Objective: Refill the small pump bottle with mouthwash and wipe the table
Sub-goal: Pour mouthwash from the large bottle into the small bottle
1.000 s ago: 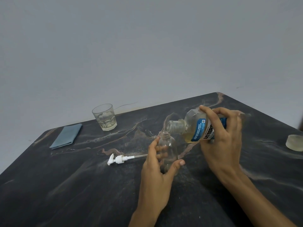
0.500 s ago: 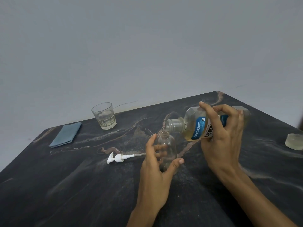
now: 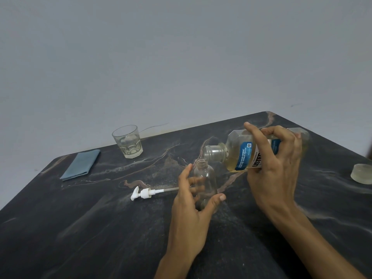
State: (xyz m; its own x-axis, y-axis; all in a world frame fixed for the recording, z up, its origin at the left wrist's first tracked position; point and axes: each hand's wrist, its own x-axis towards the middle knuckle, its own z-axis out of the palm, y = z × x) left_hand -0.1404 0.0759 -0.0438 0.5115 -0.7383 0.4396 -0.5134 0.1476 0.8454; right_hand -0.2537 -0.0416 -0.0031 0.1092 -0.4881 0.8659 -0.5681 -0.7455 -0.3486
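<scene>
A small clear pump bottle (image 3: 205, 178) stands upright on the dark marble table (image 3: 100, 228) with its neck uncapped. My left hand (image 3: 191, 204) wraps around its lower body. My right hand (image 3: 275, 164) grips the mouthwash bottle (image 3: 237, 156), which holds yellow liquid and lies tipped almost level, its open mouth just above and right of the small bottle's neck. No stream of liquid shows. The white pump head (image 3: 144, 193) with its tube lies on the table to the left.
A glass tumbler (image 3: 127, 141) stands at the back edge near the wall. A folded blue cloth (image 3: 81, 164) lies at the back left. A pale round cap (image 3: 362, 173) sits near the right edge.
My right hand has lifted the mouthwash bottle's base, tilting it flatter, and its mouth sits a little higher over the small bottle. My left hand stays on the small bottle.
</scene>
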